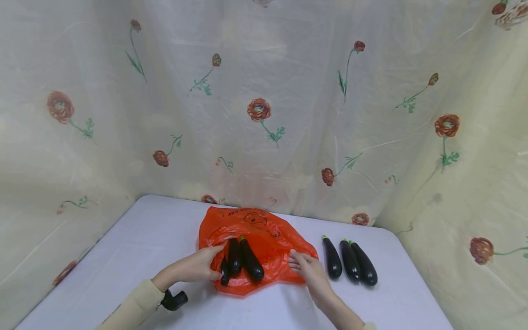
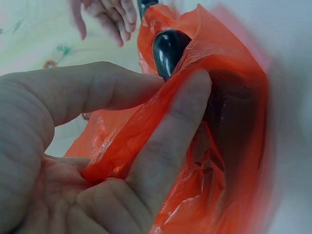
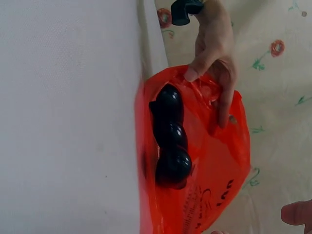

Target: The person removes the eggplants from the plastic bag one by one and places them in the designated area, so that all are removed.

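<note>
A red plastic bag [image 1: 268, 224] with dark print lies on the white table, its mouth toward me. Inside its mouth are three dark eggplants [image 1: 250, 260], side by side with their rounded ends facing me. My left hand [image 1: 200, 266] pinches the bag's left edge; the left wrist view shows the red film [image 2: 131, 136] between thumb and fingers. In the right wrist view the eggplants [image 3: 170, 134] sit beside that hand, within the film. My right hand [image 1: 309, 275] is at the bag's right side, fingers loosely extended and holding nothing.
Three more eggplants [image 1: 349, 261] lie on the white table [image 1: 165, 220] to the right of the bag, stems pointing away. A floral curtain [image 1: 305, 114] hangs behind the table and along both sides. A black wrist device [image 1: 173, 301] sits under the left wrist.
</note>
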A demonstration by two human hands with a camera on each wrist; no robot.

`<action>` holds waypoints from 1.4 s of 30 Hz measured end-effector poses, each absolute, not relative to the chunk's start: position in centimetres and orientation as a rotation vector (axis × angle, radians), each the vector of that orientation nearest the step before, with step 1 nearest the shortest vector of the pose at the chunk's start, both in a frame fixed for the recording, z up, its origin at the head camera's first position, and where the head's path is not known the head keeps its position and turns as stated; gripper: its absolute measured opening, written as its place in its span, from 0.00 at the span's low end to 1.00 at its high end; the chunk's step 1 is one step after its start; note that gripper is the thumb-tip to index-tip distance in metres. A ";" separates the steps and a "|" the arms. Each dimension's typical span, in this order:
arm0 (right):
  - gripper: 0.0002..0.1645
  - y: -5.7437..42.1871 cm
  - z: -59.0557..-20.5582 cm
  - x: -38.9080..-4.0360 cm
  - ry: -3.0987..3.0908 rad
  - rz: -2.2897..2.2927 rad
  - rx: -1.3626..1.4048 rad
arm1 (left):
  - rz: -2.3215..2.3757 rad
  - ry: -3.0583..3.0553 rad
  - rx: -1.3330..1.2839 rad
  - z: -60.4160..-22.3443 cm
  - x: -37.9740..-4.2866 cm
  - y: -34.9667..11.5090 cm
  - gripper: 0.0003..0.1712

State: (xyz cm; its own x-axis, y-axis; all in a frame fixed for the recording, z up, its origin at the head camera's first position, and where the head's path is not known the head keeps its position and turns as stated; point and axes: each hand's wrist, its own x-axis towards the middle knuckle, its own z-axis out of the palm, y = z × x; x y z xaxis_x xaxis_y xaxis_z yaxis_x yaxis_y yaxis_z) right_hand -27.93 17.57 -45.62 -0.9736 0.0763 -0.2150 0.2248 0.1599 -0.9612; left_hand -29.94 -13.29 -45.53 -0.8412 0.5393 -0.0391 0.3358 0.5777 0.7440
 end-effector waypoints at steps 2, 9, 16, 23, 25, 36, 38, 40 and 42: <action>0.40 17.2 -45.8 -27.9 2.302 -1.922 0.303 | 1.122 2.550 0.726 -45.6 -29.9 -13.3 0.48; 0.40 16.1 -46.5 -28.0 2.315 -1.877 0.255 | 1.126 2.544 0.719 -45.7 -29.9 -13.3 0.47; 0.38 14.8 -47.0 -28.4 2.352 -1.805 0.203 | 1.118 2.552 0.732 -45.7 -29.9 -13.4 0.47; 0.36 13.9 -47.2 -28.8 2.349 -1.796 0.198 | 1.108 2.556 0.747 -45.6 -30.0 -13.4 0.47; 0.37 13.6 -47.3 -29.0 2.357 -1.786 0.190 | 1.112 2.555 0.755 -45.6 -30.0 -13.4 0.47; 0.32 12.2 -47.8 -29.3 2.357 -1.750 0.122 | 1.106 2.556 0.721 -45.6 -30.0 -13.4 0.47; 0.30 12.1 -47.8 -29.4 2.364 -1.752 0.114 | 1.101 2.559 0.711 -45.6 -29.9 -13.3 0.47; 0.29 12.0 -47.8 -29.5 2.372 -1.754 0.108 | 1.100 2.562 0.709 -45.6 -29.9 -13.3 0.47; 0.29 11.9 -47.9 -29.7 2.379 -1.758 0.099 | 1.102 2.562 0.712 -45.6 -29.9 -13.3 0.47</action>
